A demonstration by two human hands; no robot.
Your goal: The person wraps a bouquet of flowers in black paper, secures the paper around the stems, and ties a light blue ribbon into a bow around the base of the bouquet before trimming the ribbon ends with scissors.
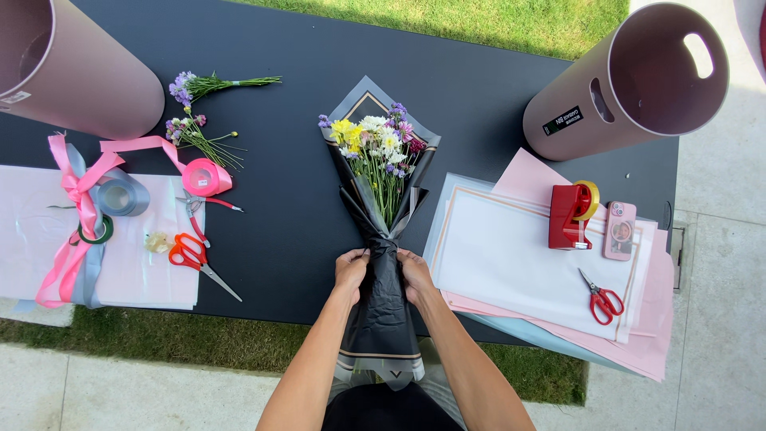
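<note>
Both forearms bare, no sleeves; a dark garment below.

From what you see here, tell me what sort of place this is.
Probably an outdoor flower-wrapping table: grass borders the black table, both hands gather a wrapped bouquet, with ribbon rolls and wrapping sheets nearby.

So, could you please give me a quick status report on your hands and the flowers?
Left hand and right hand both gripping the bouquet at its gathered neck. Black wrapping overhangs the table edge. Nothing in the way.
</note>
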